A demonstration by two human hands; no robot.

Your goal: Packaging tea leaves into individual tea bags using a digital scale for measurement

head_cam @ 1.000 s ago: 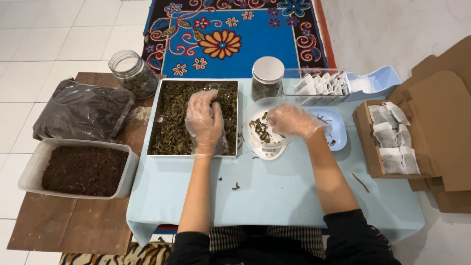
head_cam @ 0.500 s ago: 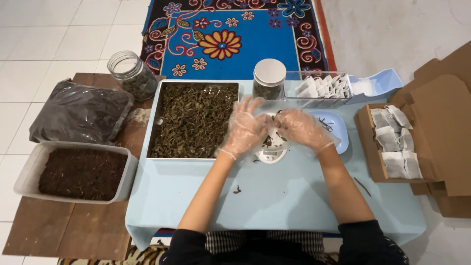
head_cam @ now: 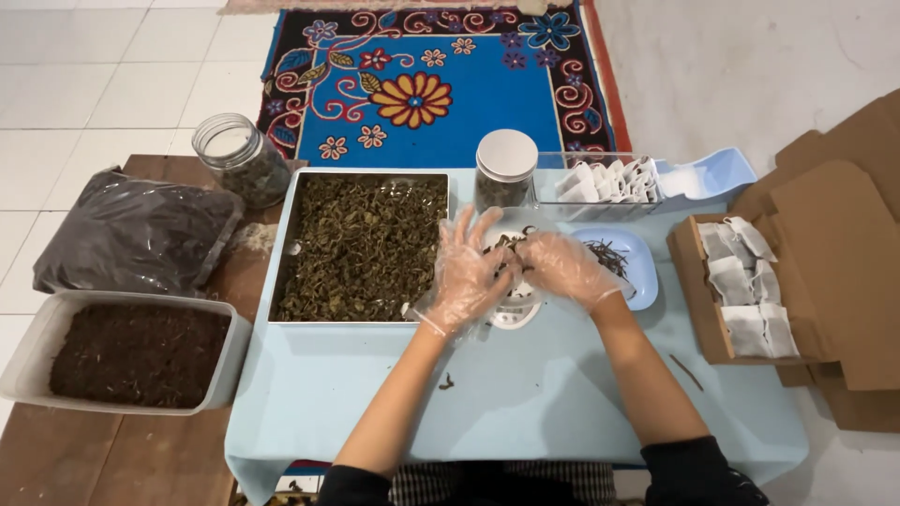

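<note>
Above a small white scale [head_cam: 514, 307] on a pale blue table [head_cam: 525, 394]: left hand [head_cam: 466, 267], gloved, fingers spread, and right hand [head_cam: 561, 267], gloved, fingertips drawn together, whether pinching anything impossible to tell. Dried leaves [head_cam: 506, 245] heaped on the scale beneath both. Risk of leaves scattering onto the cloth beside 1 metal tray [head_cam: 281, 272], given crowded hands over a small pan.

A second ago the left hand [head_cam: 466, 270] lay in the metal tray of dried leaves [head_cam: 361, 245]; it has since come across to meet the right hand [head_cam: 560, 265] over the small white scale [head_cam: 514, 309], both gloved hands now close together above its dish, fingers touching leaves.
</note>
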